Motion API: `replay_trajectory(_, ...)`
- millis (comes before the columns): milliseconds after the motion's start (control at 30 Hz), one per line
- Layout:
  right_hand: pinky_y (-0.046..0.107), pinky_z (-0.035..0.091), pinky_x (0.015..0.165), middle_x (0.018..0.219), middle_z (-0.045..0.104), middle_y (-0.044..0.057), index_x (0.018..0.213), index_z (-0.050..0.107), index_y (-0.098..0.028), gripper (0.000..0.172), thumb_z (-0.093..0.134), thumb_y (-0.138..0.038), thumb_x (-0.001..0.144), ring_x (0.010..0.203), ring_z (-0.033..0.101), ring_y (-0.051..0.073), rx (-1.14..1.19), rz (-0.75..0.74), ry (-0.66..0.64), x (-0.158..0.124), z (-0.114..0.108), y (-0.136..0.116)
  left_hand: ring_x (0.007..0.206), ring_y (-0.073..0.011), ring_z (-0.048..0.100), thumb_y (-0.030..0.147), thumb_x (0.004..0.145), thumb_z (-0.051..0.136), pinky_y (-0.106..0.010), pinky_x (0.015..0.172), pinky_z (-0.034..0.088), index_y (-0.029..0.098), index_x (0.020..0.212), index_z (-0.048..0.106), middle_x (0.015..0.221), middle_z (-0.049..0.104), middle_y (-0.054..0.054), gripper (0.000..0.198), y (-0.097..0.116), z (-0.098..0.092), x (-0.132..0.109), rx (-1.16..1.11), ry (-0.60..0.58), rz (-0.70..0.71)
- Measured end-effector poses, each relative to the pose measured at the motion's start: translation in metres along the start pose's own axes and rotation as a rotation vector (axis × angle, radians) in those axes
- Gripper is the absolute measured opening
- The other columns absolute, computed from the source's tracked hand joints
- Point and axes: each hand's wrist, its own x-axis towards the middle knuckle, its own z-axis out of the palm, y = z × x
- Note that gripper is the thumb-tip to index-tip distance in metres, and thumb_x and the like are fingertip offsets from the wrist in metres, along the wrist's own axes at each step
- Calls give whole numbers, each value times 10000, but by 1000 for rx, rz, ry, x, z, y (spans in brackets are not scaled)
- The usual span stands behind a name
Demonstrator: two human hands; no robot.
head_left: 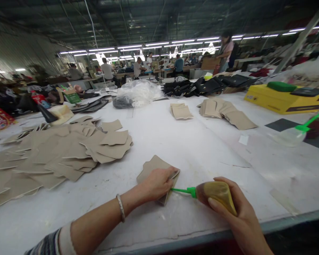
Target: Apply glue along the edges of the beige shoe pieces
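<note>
My left hand rests on a beige cut panel lying on the white table, its fingers closed over the panel's right edge, where a corner appears folded or lifted. In my right hand is a squeeze bottle of amber liquid with a green cap. The bottle is tilted nearly level, and its thin green nozzle points left to the panel's edge, just beside my left fingers. Whether the tip touches the panel I cannot tell. A large heap of similar beige panels spreads over the table on the left.
Farther back lie a small stack of panels and a fanned stack. At the right are a yellow box and a clear bottle with a green nozzle. Plastic bags and black pieces line the far side. People sit beyond.
</note>
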Motion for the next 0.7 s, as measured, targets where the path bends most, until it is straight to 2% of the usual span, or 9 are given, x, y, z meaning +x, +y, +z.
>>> replay_trajectory(100, 285, 507, 735, 975, 634, 26, 1182, 501, -247, 521, 711, -504, 781, 845, 624, 245, 11, -8, -33, 0, 0, 5, 1038, -217, 620, 160, 850, 391, -315, 907, 457, 250, 1330, 511, 1168, 671, -38, 503, 0, 0, 0, -11, -5, 3)
replay_trajectory(233, 307, 526, 749, 947, 659, 30, 1193, 507, -244, 524, 695, -520, 789, 856, 643, 262, 155, 95, -103, -7, 5, 1, 1011, -225, 625, 168, 846, 395, -322, 880, 461, 248, 1321, 524, 1137, 680, -43, 499, 1, 0, -1, -5, -2, -2)
replay_trajectory(400, 455, 564, 848, 1102, 687, 64, 1098, 630, -261, 344, 669, -458, 818, 1022, 644, 333, 588, 261, 30, 10, -6, 0, 816, -195, 628, 221, 845, 445, -270, 733, 460, 249, 1239, 592, 856, 691, -12, 421, 1, -5, -2, -88, 8, -53)
replay_trajectory(467, 467, 574, 837, 1140, 686, 72, 995, 702, -263, 285, 681, -450, 781, 1090, 613, 360, 751, 366, 154, 24, -18, 3, 809, -183, 615, 247, 855, 458, -264, 737, 448, 233, 1177, 623, 874, 670, -21, 362, -5, -13, -2, -68, 105, -124)
replay_trajectory(567, 387, 576, 818, 1186, 670, 57, 934, 746, -293, 275, 673, -484, 750, 1141, 582, 337, 915, 512, 333, 43, -35, 15, 910, -209, 601, 272, 855, 477, -305, 812, 425, 174, 1213, 572, 1067, 626, -88, 383, -24, -27, -2, 89, 318, -340)
replay_trajectory(633, 329, 557, 835, 1225, 649, 48, 940, 760, -317, 322, 611, -557, 786, 1156, 573, 306, 978, 553, 343, 50, -44, 32, 878, -224, 602, 287, 824, 517, -320, 769, 422, 148, 1189, 558, 1009, 635, -97, 393, -40, -34, -1, 124, 298, -459)
replay_trajectory(700, 338, 552, 855, 1220, 650, 41, 935, 767, -345, 376, 527, -617, 833, 1152, 575, 295, 961, 484, 277, 53, -49, 56, 776, -206, 594, 252, 738, 586, -291, 674, 408, 164, 1002, 612, 820, 636, -45, 279, -56, -36, 1, 50, 214, -481)
